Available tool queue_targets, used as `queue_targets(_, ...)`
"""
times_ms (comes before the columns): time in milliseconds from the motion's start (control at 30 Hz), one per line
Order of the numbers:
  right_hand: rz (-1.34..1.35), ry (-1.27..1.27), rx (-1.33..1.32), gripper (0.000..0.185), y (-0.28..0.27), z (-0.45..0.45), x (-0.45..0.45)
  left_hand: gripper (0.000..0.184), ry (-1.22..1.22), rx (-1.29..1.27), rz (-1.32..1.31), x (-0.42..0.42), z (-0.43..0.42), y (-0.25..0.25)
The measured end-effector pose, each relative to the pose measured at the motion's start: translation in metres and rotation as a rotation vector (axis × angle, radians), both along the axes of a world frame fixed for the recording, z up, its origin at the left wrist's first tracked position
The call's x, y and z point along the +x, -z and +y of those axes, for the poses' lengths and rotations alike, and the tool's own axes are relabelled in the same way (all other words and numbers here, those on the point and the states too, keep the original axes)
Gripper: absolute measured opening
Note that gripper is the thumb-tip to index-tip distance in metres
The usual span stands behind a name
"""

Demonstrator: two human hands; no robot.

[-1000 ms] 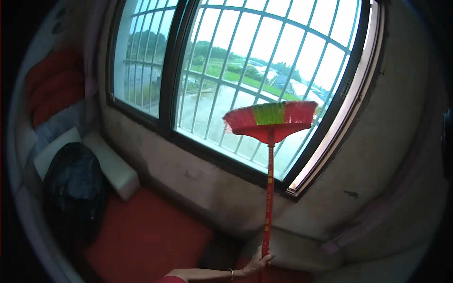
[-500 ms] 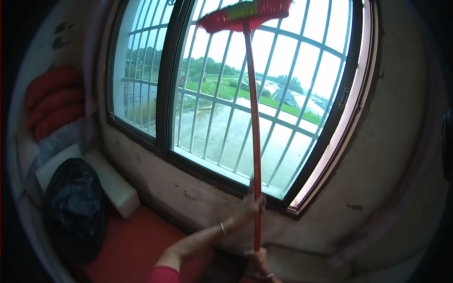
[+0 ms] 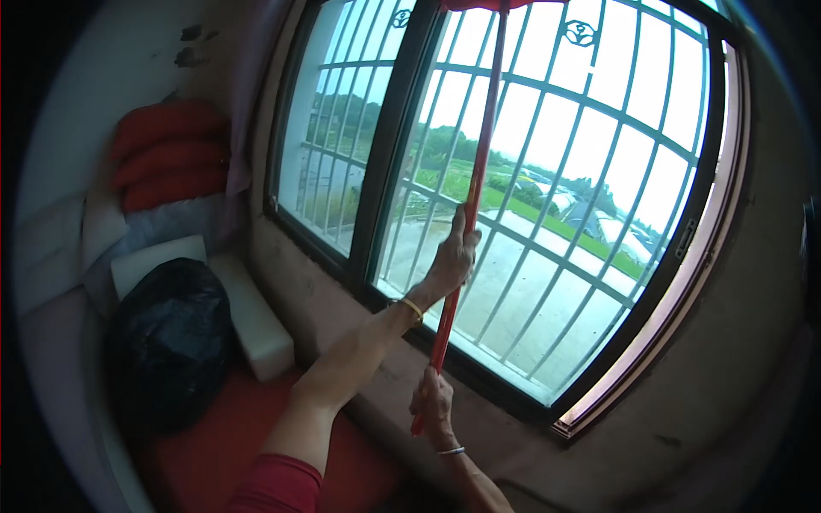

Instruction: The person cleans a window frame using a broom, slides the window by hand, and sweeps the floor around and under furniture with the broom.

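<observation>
A broom with a long red handle [image 3: 484,150] rises in front of the barred window [image 3: 547,214], tilted slightly to the right. Its red head [image 3: 505,4] is mostly cut off by the top edge of the view. My left hand [image 3: 454,256], with a gold bracelet at the wrist, is closed around the middle of the handle. Lower down, my right hand [image 3: 434,399] grips the handle close to its bottom end, which sticks out just below the fist. A silver bracelet circles that wrist.
A full black plastic bag [image 3: 175,333] sits at the left on a red surface [image 3: 205,449], beside a pale cushion-like block [image 3: 256,325]. Stacked red cushions [image 3: 171,154] lie behind it. A dark window frame [image 3: 380,162] divides the panes, and a stained wall [image 3: 735,342] stands at the right.
The broom has gone up, so its head is now largely out of view. Both my hands have risen with the handle. The view has shifted, moving the window and bag rightward.
</observation>
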State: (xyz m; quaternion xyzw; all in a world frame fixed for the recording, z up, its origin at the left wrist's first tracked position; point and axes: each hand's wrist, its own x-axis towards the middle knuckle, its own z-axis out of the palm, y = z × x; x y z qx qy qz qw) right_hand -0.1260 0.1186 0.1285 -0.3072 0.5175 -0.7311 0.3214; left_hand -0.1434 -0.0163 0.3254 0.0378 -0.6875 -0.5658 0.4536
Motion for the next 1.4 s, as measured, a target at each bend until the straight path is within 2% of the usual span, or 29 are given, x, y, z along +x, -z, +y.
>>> queue_targets(67, -0.066, 0.014, 0.114, 0.034, 0.058, 0.006, 0.033, 0.059, 0.021, 0.022, -0.029, 0.029, 0.011, 0.056)
queue_targets(100, 0.061, 0.061, 0.223, 0.033, 0.090, 0.011, 0.048, 0.059, 0.081, 0.091, -0.050, 0.047, 0.019, 0.088)
queue_targets(167, -0.170, -0.023, 0.373, 0.031, 0.146, 0.034, 0.085, 0.061, -0.021, 0.023, -0.182, 0.085, 0.039, 0.154)
queue_targets(200, -0.042, -0.096, 0.463, 0.028, 0.171, 0.052, 0.102, 0.060, 0.060, 0.115, -0.184, 0.107, 0.052, 0.185)
queue_targets(233, -0.064, -0.153, 0.509, 0.021, 0.210, 0.067, 0.118, 0.065, 0.067, 0.164, -0.230, 0.110, 0.053, 0.247)
queue_targets(267, -0.154, -0.153, 0.645, 0.016, 0.249, 0.081, 0.135, 0.064, -0.140, -0.244, -0.147, 0.113, 0.055, 0.321)
queue_targets(300, -0.299, -0.162, 0.662, 0.013, 0.283, 0.101, 0.155, 0.064, -0.092, -0.142, -0.199, 0.132, 0.071, 0.345)
queue_targets(333, -0.201, -0.249, 0.786, 0.013, 0.290, 0.117, 0.170, 0.064, -0.043, -0.042, -0.250, 0.151, 0.086, 0.355)
queue_targets(367, -0.200, -0.248, 0.787, 0.013, 0.291, 0.122, 0.174, 0.064, -0.043, -0.041, -0.249, 0.168, 0.100, 0.354)
queue_targets(433, -0.206, -0.265, 0.762, 0.013, 0.284, 0.129, 0.188, 0.061, 0.068, 0.428, -0.338, 0.199, 0.127, 0.345)
queue_targets(567, -0.256, -0.232, 0.663, 0.013, 0.261, 0.132, 0.209, 0.060, 0.105, 0.394, -0.369, 0.209, 0.136, 0.321)
queue_targets(767, -0.180, -0.211, 0.494, 0.015, 0.199, 0.102, 0.149, 0.057, 0.079, 0.256, -0.260, 0.138, 0.108, 0.256)
queue_targets(800, -0.164, -0.213, 0.478, 0.016, 0.185, 0.099, 0.139, 0.056, 0.067, 0.192, -0.227, 0.120, 0.099, 0.224)
queue_targets(833, -0.238, -0.112, 0.401, 0.017, 0.174, 0.076, 0.121, 0.055, -0.010, 0.015, -0.142, 0.105, 0.093, 0.188)
queue_targets(867, -0.235, -0.091, 0.310, 0.021, 0.122, 0.064, 0.107, 0.053, -0.024, 0.007, -0.191, 0.084, 0.084, 0.157)
queue_targets(900, -0.062, -0.072, 0.316, 0.024, 0.104, 0.044, 0.081, 0.052, 0.010, -0.039, -0.183, 0.064, 0.076, 0.122)
queue_targets(933, 0.004, -0.051, 0.233, 0.027, 0.081, 0.034, 0.054, 0.051, 0.050, -0.050, -0.124, 0.041, 0.071, 0.086)
queue_targets(967, 0.023, 0.007, 0.159, 0.028, 0.045, 0.025, 0.033, 0.049, 0.054, -0.094, 0.035, 0.010, 0.066, 0.056)
queue_targets(1000, -0.030, 0.045, 0.045, 0.026, 0.012, 0.019, 0.016, 0.048, 0.069, -0.075, 0.007, -0.010, 0.065, 0.023)
queue_targets(1033, -0.035, 0.055, -0.038, 0.027, -0.012, 0.018, -0.006, 0.048, 0.047, -0.152, 0.087, -0.032, 0.063, -0.004)
queue_targets(1100, -0.068, 0.015, -0.152, 0.041, -0.054, 0.027, -0.035, 0.051, 0.069, -0.195, 0.101, -0.041, 0.079, -0.066)
queue_targets(1133, -0.070, 0.030, -0.151, 0.041, -0.053, 0.033, -0.046, 0.051, 0.085, -0.192, 0.099, -0.055, 0.083, -0.062)
queue_targets(1200, -0.111, 0.118, -0.124, 0.046, -0.040, 0.041, -0.059, 0.053, -0.042, -0.257, 0.120, -0.076, 0.088, -0.039)
queue_targets(1267, -0.127, 0.228, -0.143, 0.046, -0.013, 0.052, -0.040, 0.060, -0.096, -0.385, 0.162, -0.074, 0.101, 0.000)
queue_targets(1333, -0.181, 0.242, -0.168, 0.045, 0.047, 0.064, -0.013, 0.063, -0.054, -0.426, 0.015, -0.049, 0.123, 0.055)
queue_targets(1400, -0.359, 0.157, -0.191, 0.042, 0.124, 0.079, 0.025, 0.067, 0.054, -0.426, -0.076, -0.020, 0.144, 0.128)
